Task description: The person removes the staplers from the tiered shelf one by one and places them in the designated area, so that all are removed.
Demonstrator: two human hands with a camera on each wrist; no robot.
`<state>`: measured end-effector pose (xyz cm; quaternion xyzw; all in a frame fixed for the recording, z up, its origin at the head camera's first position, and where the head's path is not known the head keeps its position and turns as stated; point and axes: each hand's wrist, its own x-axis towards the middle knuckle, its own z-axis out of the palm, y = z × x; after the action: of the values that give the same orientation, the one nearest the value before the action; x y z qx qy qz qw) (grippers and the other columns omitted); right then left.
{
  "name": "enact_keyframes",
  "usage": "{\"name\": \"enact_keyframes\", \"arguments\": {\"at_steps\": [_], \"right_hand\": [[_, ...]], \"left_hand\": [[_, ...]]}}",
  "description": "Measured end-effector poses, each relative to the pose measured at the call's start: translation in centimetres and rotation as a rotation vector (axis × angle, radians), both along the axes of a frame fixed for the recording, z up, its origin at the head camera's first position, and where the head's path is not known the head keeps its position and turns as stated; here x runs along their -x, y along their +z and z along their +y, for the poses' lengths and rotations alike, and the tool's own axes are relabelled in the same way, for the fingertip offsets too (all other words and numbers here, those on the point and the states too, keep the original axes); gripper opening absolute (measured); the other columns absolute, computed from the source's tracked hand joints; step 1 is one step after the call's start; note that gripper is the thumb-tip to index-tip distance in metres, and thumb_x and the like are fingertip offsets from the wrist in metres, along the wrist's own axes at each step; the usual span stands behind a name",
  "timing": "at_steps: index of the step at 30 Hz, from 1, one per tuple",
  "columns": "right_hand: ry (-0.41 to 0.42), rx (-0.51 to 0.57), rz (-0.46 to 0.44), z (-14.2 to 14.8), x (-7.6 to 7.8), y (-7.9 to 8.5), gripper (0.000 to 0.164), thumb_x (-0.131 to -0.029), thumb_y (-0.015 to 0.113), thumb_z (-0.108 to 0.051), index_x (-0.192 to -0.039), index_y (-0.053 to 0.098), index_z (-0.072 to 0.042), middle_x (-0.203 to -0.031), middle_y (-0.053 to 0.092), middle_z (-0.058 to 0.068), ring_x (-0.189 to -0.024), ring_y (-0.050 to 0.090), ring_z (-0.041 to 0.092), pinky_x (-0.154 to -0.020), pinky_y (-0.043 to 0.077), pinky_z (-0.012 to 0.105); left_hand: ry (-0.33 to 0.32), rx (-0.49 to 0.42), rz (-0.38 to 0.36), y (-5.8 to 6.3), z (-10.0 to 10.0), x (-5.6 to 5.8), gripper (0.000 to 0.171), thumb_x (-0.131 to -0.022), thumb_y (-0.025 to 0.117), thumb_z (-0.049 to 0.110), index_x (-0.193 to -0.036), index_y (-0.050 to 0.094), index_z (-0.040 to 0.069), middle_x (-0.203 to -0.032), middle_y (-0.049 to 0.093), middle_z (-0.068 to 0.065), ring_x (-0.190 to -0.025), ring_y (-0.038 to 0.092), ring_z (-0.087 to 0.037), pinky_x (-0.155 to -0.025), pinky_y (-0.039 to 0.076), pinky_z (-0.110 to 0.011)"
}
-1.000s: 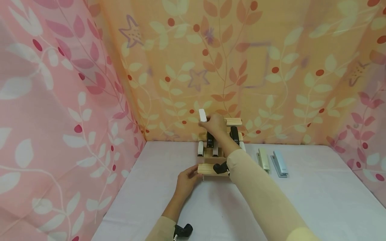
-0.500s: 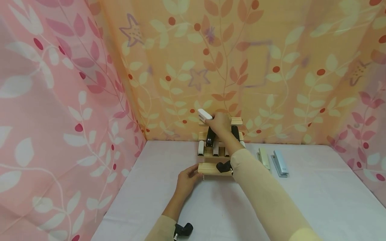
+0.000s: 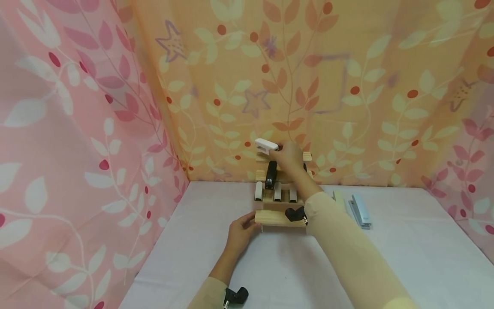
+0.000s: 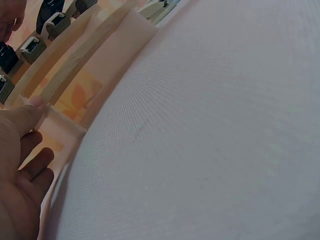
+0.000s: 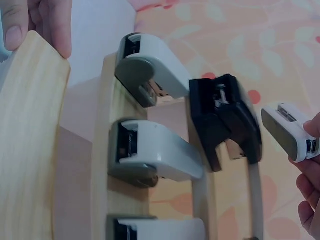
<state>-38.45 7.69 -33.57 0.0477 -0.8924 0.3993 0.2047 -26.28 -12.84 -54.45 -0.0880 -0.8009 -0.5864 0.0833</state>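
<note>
My right hand (image 3: 290,156) pinches a small white stapler (image 3: 267,145) with a grey base, held sideways at the top tier of a wooden tiered rack (image 3: 274,218). In the right wrist view, thumb and fingers grip one end of that stapler (image 5: 286,131). My left hand (image 3: 238,235) holds the left end of the rack's lowest front board, thumb on its edge (image 4: 47,95). Several white-and-grey staplers (image 5: 157,150) stand in a row on the tier behind that board. A black stapler (image 3: 271,175) stands one tier higher; another is mostly hidden by my right hand.
Right of the rack, a light blue stapler (image 3: 359,210) and a pale green stapler (image 3: 338,200), partly covered by my right sleeve, lie on the white tablecloth (image 3: 270,274). An orange patterned curtain (image 3: 231,86) hangs close behind the rack, a pink one (image 3: 77,171) on the left.
My right hand has shifted right along the top tier, and the white stapler has turned from pointing away to lying sideways. The left hand keeps its hold on the rack.
</note>
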Motion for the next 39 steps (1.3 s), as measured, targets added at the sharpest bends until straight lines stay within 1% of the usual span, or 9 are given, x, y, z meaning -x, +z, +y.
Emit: {"name": "enact_keyframes", "arguments": {"at_steps": [4, 6, 8, 11, 13, 19, 23, 31, 39], "right_hand": [[0.021, 0.037, 0.021, 0.7, -0.9, 0.6, 0.039, -0.090, 0.074, -0.032, -0.120, 0.074, -0.007, -0.105, 0.077, 0.010, -0.085, 0.069, 0.026, -0.071, 0.058, 0.042], [0.023, 0.029, 0.050, 1.1, -1.3, 0.9, 0.038, -0.090, 0.074, -0.031, -0.119, 0.075, -0.007, -0.104, 0.077, 0.010, -0.086, 0.069, 0.026, -0.083, 0.056, 0.044], [0.032, 0.027, 0.072, 1.6, -1.9, 1.1, 0.037, -0.090, 0.074, -0.031, -0.119, 0.075, -0.007, -0.106, 0.078, 0.010, -0.089, 0.069, 0.026, -0.085, 0.056, 0.046], [0.046, 0.007, 0.109, 2.4, -2.8, 1.4, 0.035, -0.091, 0.074, -0.029, -0.119, 0.075, -0.007, -0.108, 0.077, 0.012, -0.097, 0.069, 0.029, -0.086, 0.056, 0.047], [0.057, 0.013, 0.127, 3.0, -3.4, 1.5, 0.035, -0.091, 0.075, -0.028, -0.118, 0.076, -0.007, -0.109, 0.077, 0.012, -0.100, 0.068, 0.032, -0.076, 0.058, 0.045], [0.069, 0.026, 0.188, 5.0, -5.5, 1.4, 0.034, -0.089, 0.078, -0.026, -0.116, 0.076, -0.005, -0.109, 0.075, 0.015, -0.109, 0.060, 0.035, -0.090, 0.051, 0.053], [0.067, 0.021, 0.209, 6.4, -7.2, 1.3, 0.035, -0.090, 0.078, -0.025, -0.117, 0.076, -0.004, -0.111, 0.075, 0.016, -0.109, 0.059, 0.036, -0.087, 0.048, 0.051], [0.017, 0.025, 0.255, 9.6, -10.3, 1.2, 0.034, -0.088, 0.080, -0.024, -0.114, 0.076, -0.002, -0.109, 0.075, 0.017, -0.106, 0.059, 0.035, -0.085, 0.047, 0.047], [-0.077, 0.033, 0.229, 13.0, -13.3, 0.4, 0.036, -0.088, 0.081, -0.024, -0.118, 0.075, -0.006, -0.114, 0.073, 0.013, -0.110, 0.057, 0.030, -0.081, 0.044, 0.040]], "left_hand": [[-0.003, -0.005, 0.007, -0.1, -0.1, 0.1, 0.053, -0.087, 0.082, 0.031, -0.134, 0.068, 0.012, -0.135, 0.068, -0.004, -0.132, 0.060, -0.026, -0.111, 0.048, -0.046], [-0.003, -0.006, 0.004, -0.1, -0.1, 0.1, 0.053, -0.087, 0.082, 0.031, -0.135, 0.067, 0.012, -0.135, 0.068, -0.003, -0.132, 0.060, -0.026, -0.111, 0.048, -0.045], [-0.005, -0.010, 0.003, -0.2, -0.1, 0.1, 0.053, -0.088, 0.082, 0.031, -0.135, 0.067, 0.012, -0.136, 0.068, -0.003, -0.132, 0.060, -0.026, -0.112, 0.047, -0.045], [-0.007, -0.012, -0.002, -0.2, -0.1, 0.2, 0.054, -0.087, 0.082, 0.032, -0.135, 0.067, 0.013, -0.136, 0.068, -0.003, -0.133, 0.059, -0.025, -0.113, 0.047, -0.045], [-0.007, -0.016, -0.006, -0.2, -0.1, 0.3, 0.055, -0.087, 0.082, 0.032, -0.135, 0.067, 0.013, -0.136, 0.068, -0.003, -0.133, 0.059, -0.025, -0.113, 0.046, -0.046], [-0.008, -0.020, -0.009, -0.2, 0.0, 0.3, 0.053, -0.087, 0.083, 0.030, -0.135, 0.068, 0.013, -0.135, 0.068, -0.002, -0.132, 0.059, -0.025, -0.113, 0.047, -0.046], [-0.011, -0.017, -0.005, -0.2, 0.0, 0.2, 0.051, -0.087, 0.083, 0.028, -0.134, 0.068, 0.014, -0.134, 0.069, -0.002, -0.132, 0.060, -0.025, -0.112, 0.047, -0.046], [-0.009, -0.009, -0.001, 0.0, -0.2, 0.2, 0.053, -0.087, 0.082, 0.033, -0.134, 0.068, 0.015, -0.135, 0.068, -0.001, -0.132, 0.060, -0.024, -0.112, 0.047, -0.046], [0.004, -0.007, 0.001, -0.1, -0.3, 0.2, 0.051, -0.087, 0.082, 0.032, -0.134, 0.068, 0.017, -0.134, 0.069, 0.000, -0.130, 0.061, -0.023, -0.112, 0.048, -0.046]]}}
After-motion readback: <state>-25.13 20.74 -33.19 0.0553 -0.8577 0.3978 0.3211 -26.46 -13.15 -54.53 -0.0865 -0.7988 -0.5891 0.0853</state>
